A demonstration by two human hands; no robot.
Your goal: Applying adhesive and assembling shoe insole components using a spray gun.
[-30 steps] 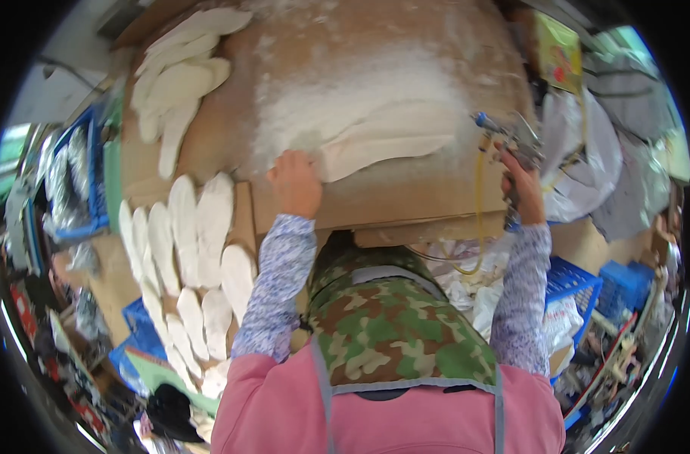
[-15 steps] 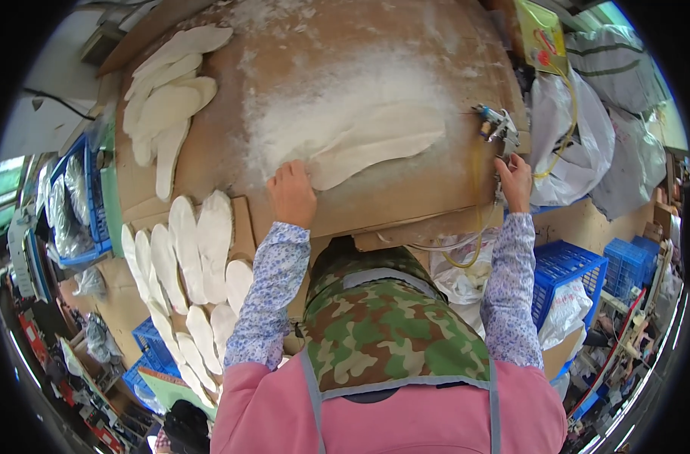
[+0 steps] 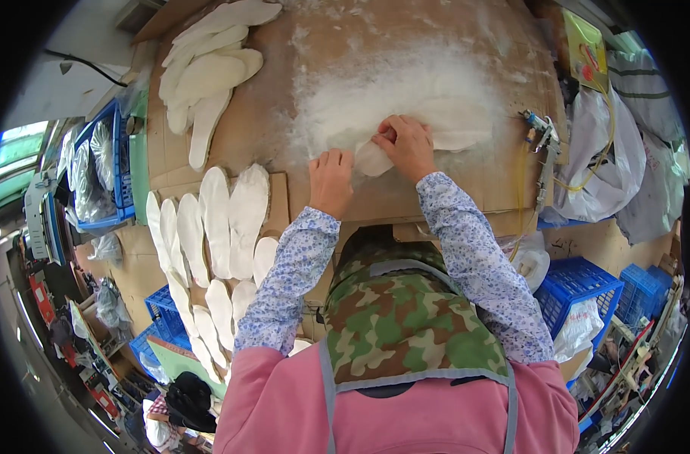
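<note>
Pale cream insoles [image 3: 466,129] lie crosswise on the cardboard-covered table [image 3: 284,98], in a patch of white spray residue. My right hand [image 3: 410,150] reaches over the middle of the front insole, its thumb and fingers pinched together at the edge. To its left, the rounded end of that insole shows. My left hand [image 3: 331,181] rests just left of that end with its fingers curled down; whatever is under the fingertips is hidden. A spray gun [image 3: 542,132] with a yellow hose hangs at the table's right side, apart from both hands.
Several loose insoles [image 3: 209,76] are piled at the far left. More insoles [image 3: 218,219] lie in overlapping rows at the near left. Blue crates [image 3: 576,291] stand at the lower right, and a white plastic bag [image 3: 602,166] hangs beyond the table's right edge.
My right hand has left the spray gun and moved left onto the insole. My left hand has come off the insole's end to just beside it. The whole view has shifted.
</note>
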